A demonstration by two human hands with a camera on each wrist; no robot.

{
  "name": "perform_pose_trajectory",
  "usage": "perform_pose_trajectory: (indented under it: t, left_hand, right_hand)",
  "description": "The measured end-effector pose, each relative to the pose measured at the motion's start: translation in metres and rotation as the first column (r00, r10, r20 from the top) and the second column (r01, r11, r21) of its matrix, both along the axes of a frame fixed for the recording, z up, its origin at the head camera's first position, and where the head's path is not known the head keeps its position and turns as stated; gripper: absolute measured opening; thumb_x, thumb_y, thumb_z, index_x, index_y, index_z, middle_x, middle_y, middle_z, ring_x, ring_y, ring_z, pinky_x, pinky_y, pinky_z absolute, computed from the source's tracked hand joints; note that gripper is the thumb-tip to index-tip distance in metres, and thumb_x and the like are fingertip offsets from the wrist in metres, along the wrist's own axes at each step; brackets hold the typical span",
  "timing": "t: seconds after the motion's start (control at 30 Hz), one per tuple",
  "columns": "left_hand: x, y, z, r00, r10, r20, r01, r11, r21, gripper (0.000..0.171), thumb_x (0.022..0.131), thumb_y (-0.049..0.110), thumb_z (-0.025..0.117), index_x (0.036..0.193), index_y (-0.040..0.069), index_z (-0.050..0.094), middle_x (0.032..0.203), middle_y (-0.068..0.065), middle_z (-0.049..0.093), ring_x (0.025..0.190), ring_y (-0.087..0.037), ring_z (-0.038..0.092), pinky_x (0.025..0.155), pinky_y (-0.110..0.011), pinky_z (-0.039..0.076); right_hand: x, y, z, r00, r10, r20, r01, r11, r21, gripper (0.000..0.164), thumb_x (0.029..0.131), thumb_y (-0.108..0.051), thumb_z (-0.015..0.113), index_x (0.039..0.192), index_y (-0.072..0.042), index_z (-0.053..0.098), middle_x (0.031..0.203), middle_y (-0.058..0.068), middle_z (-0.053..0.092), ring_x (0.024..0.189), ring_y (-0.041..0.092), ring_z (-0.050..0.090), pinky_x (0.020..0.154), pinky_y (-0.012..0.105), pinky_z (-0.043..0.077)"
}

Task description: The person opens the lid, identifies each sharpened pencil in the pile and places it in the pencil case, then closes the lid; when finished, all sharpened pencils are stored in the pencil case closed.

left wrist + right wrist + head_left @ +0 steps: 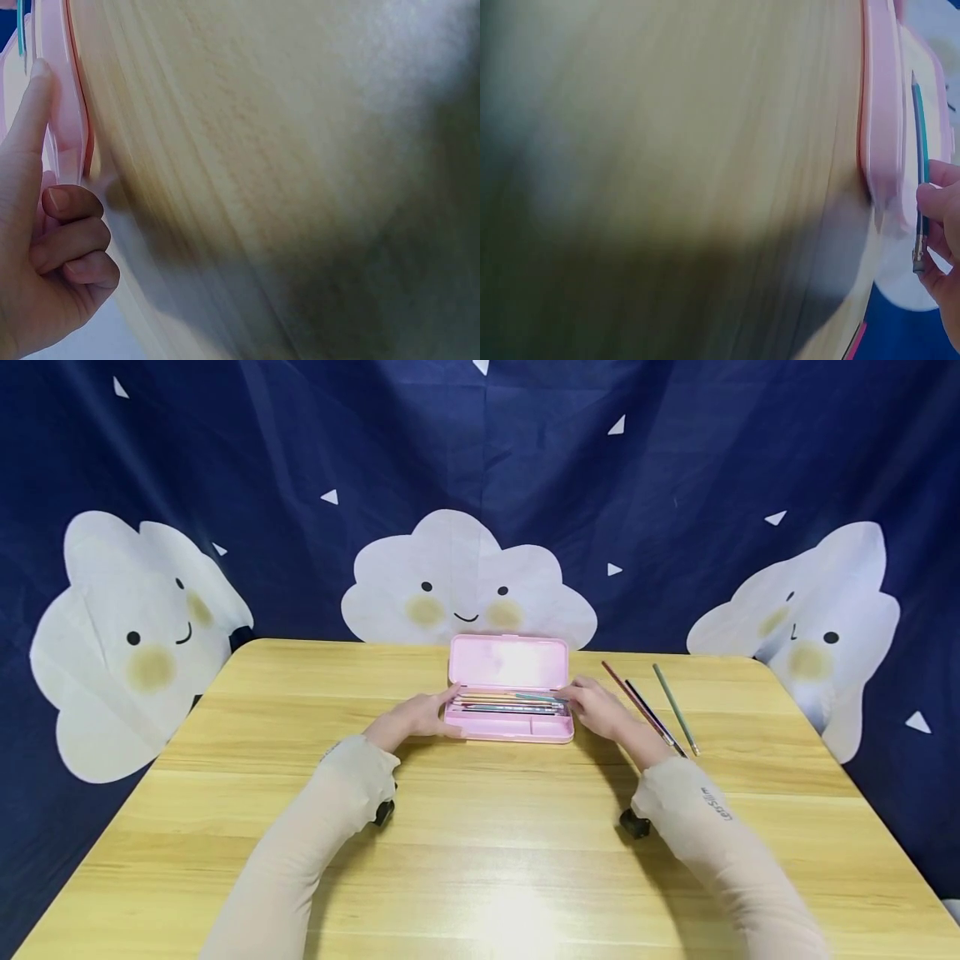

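Observation:
A pink pencil case (491, 727) lies on the table with its lid (510, 662) raised at the back. Several pencils (502, 708) lie lengthwise in its long compartment. My left hand (416, 717) holds the case's left end; in the left wrist view one digit stretches over the rim while the other fingers are curled at the corner. At the right end, my right hand (596, 706) pinches a teal pencil (921, 127) near its eraser end. The pencil's sharpened tip points left, above the pencils in the case.
To the right of the case lie loose pencils: a green one (676, 708), a red one (621, 681) and a dark one (660, 725). The wooden table (480, 843) reaches back to a dark blue curtain (420, 435) with white clouds.

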State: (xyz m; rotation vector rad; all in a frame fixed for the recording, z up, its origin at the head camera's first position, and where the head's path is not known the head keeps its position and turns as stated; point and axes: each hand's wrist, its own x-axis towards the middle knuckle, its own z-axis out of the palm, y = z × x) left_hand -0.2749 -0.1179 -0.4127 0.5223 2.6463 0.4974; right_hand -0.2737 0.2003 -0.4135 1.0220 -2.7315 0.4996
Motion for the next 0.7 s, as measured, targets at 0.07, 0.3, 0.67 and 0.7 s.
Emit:
perform_pose_trajectory:
  t: [0.07,0.3,0.67,0.7]
  left_hand:
    - [0.001,0.000,0.001,1.000,0.001,0.003,-0.001,1.000,0.000,0.094,0.077,0.050,0.065,0.148,0.021,0.009,0.136,-0.032,0.035,0.123,-0.040,0.040,0.101,-0.047,0.035]
    - [0.001,0.000,0.001,1.000,0.006,0.002,-0.006,1.000,-0.004,0.094,0.077,0.051,0.065,0.148,0.021,0.009,0.136,-0.033,0.035,0.123,-0.039,0.040,0.101,-0.046,0.034]
    - [-0.001,0.001,-0.001,1.000,0.017,0.010,-0.017,1.000,-0.002,0.094,0.077,0.050,0.066,0.148,0.022,0.010,0.138,-0.031,0.034,0.124,-0.039,0.038,0.102,-0.046,0.033]
    - [-0.001,0.002,-0.002,1.000,0.018,0.011,-0.017,1.000,-0.005,0.094,0.077,0.050,0.066,0.148,0.022,0.009,0.138,-0.031,0.034,0.125,-0.039,0.038,0.102,-0.046,0.033]
  right_hand:
    - [-0.001,-0.008,0.001,1.000,-0.012,0.010,0.012,1.000,0.026,0.028,0.079,0.010,0.056,0.102,-0.002,0.067,0.083,0.010,0.055,0.080,0.026,0.053,0.072,0.039,0.046]
    - [-0.006,-0.033,-0.001,1.000,-0.011,0.029,0.009,0.998,0.064,0.025,0.082,0.006,0.057,0.102,-0.004,0.068,0.079,0.005,0.050,0.076,0.022,0.050,0.067,0.034,0.045]
    - [-0.011,-0.051,-0.006,0.999,-0.019,0.049,0.013,0.993,0.117,0.026,0.085,0.002,0.056,0.107,-0.008,0.067,0.086,0.007,0.053,0.085,0.026,0.053,0.073,0.037,0.046]
    - [-0.012,-0.051,-0.007,0.998,-0.017,0.055,0.011,0.994,0.111,0.026,0.085,0.002,0.056,0.107,-0.007,0.067,0.086,0.008,0.053,0.084,0.026,0.053,0.073,0.036,0.046]
